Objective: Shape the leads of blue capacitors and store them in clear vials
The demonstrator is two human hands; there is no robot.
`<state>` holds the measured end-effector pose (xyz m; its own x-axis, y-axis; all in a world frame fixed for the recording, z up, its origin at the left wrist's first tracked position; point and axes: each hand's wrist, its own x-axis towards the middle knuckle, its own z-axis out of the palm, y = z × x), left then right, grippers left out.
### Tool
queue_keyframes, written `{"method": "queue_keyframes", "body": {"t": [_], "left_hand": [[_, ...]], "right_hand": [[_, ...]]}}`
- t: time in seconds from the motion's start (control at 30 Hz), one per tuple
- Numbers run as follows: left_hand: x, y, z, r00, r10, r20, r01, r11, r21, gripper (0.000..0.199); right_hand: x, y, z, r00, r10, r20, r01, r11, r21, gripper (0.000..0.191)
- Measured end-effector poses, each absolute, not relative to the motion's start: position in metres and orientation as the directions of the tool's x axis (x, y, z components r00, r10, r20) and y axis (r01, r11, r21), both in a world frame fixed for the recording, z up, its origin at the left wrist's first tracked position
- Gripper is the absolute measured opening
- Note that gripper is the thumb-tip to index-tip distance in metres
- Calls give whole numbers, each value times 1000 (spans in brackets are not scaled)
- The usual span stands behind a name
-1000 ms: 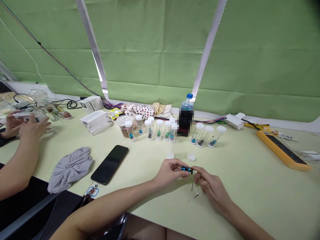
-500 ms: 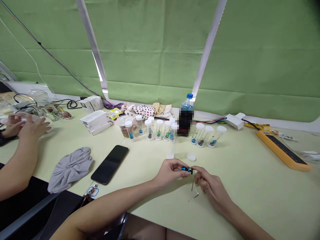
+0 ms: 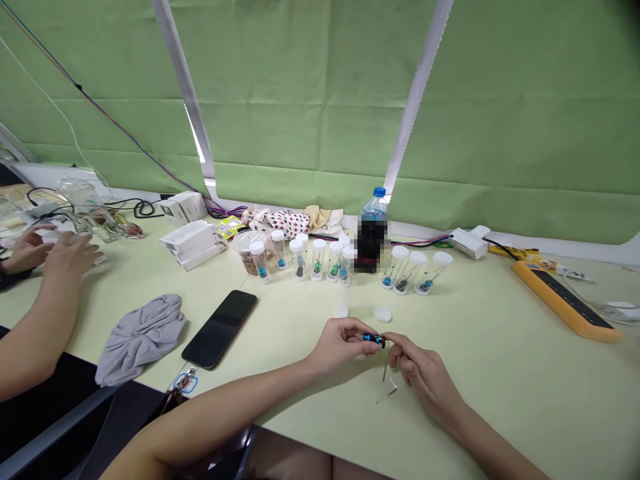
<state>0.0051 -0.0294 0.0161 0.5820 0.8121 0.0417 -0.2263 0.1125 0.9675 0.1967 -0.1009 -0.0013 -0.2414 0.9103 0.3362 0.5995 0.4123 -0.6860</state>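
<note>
Between the thumb and fingers of my left hand [image 3: 341, 343] is a small blue and black cylindrical part [image 3: 373, 339], held level just above the table. My right hand [image 3: 423, 373] has its fingers curled, with the index fingertip against the part's black end. A thin metal hex key [image 3: 385, 371] hangs down at these right fingertips; its upper end is hidden. Below it on the table lies a small L-shaped metal key [image 3: 387, 393]. Beyond my hands are a clear open tube [image 3: 341, 307] and a loose white cap [image 3: 383, 314].
Several capped clear tubes [image 3: 318, 260] with small coloured parts stand behind, near a bottle [image 3: 375, 210]. An orange power strip [image 3: 565, 300] lies right. At left are a phone [image 3: 220, 329], a grey cloth [image 3: 145, 337], white boxes [image 3: 193, 241] and another person's hands [image 3: 70, 253].
My hands and the blue and black part stay almost exactly in place. At the left, the other person's hands have shifted slightly.
</note>
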Motion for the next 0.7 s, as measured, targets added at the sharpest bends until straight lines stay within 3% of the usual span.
{"method": "queue_keyframes", "body": {"t": [0.7], "left_hand": [[5, -28, 15, 589, 808, 27, -193, 108, 975, 35]], "right_hand": [[195, -100, 1, -245, 905, 347, 614, 422, -667, 46]]}}
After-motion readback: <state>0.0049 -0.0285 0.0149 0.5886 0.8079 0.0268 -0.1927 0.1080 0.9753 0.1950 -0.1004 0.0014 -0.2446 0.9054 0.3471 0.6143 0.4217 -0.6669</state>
